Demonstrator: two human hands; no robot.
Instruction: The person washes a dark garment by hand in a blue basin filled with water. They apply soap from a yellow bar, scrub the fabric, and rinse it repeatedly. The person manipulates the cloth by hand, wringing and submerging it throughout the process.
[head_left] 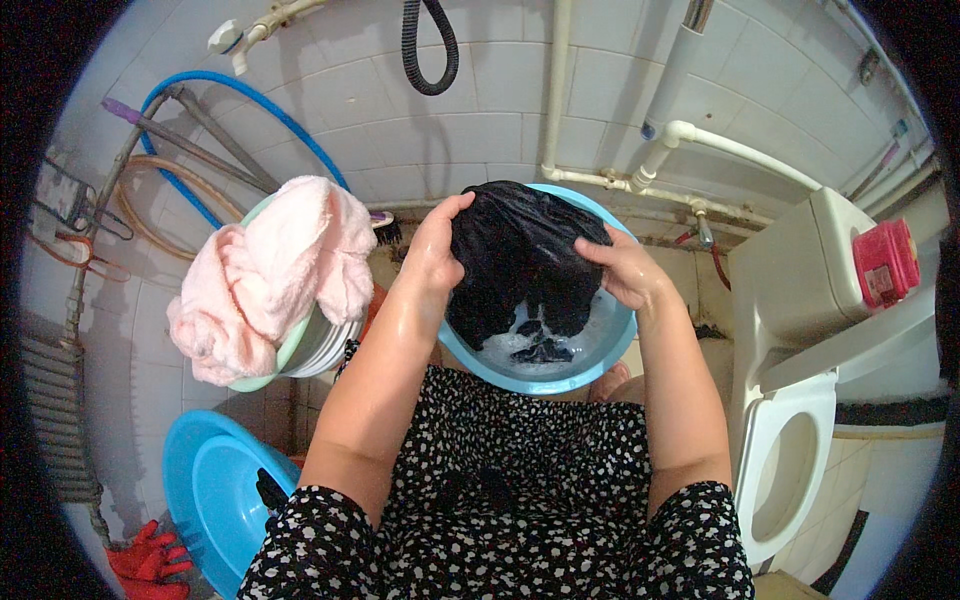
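Observation:
Wet black cloth [530, 250] hangs between my two hands above a light blue basin [560, 380]. My left hand [438, 238] is closed on its upper left edge, thumb on top. At the right edge, my right hand [625, 265] pinches the fabric between thumb and fingers. The lower part of the cloth reaches down into sudsy water [590, 350], where more dark fabric shows among the foam. What kind of garment it is, I cannot make out.
Left of the basin, a pink towel [275, 270] is heaped on a pale green tub. A second blue basin [205, 480] with something dark in it stands lower left, near red rubber gloves [150, 565]. A toilet [790, 470] is on the right; pipes [600, 182] run along the tiled wall.

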